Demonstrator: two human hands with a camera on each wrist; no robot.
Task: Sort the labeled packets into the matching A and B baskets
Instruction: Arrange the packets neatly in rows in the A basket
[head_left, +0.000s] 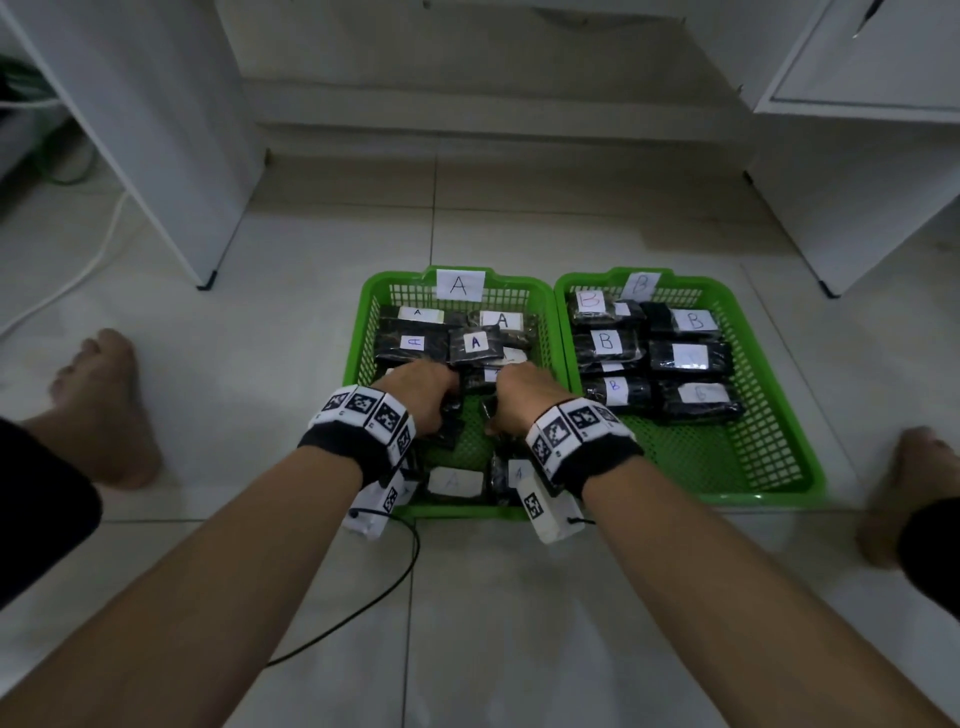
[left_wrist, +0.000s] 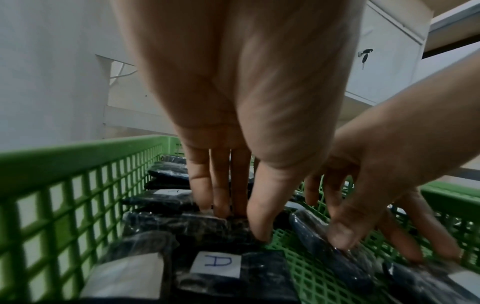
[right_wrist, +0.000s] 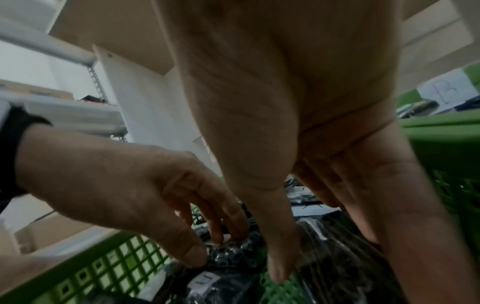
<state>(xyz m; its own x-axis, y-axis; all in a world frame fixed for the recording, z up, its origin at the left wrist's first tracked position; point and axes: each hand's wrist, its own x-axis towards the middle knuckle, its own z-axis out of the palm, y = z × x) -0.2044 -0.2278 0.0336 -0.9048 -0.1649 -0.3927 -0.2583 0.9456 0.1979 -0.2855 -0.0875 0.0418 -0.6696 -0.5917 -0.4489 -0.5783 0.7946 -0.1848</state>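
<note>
Two green baskets stand side by side on the floor: basket A (head_left: 363, 317) on the left, basket B (head_left: 779, 488) on the right, each with a white letter card on its far rim. Both hold several black packets with white labels. Both hands reach into the middle of basket A. My left hand (head_left: 441, 410) (left_wrist: 239, 222) pinches the end of a black packet (left_wrist: 182, 226) between fingers and thumb. My right hand (head_left: 493, 410) (right_wrist: 324, 246) straddles another black packet (right_wrist: 335, 273), thumb on one side and fingers on the other. Neither held packet shows its label.
An A-labelled packet (left_wrist: 217, 265) lies just in front of my left hand. Basket B's near half is bare mesh (head_left: 727, 457). Bare feet (head_left: 104, 405) (head_left: 909, 488) flank the baskets. White cabinet legs (head_left: 208, 280) (head_left: 828, 291) stand behind, and a black cable (head_left: 363, 608) trails on the tiles.
</note>
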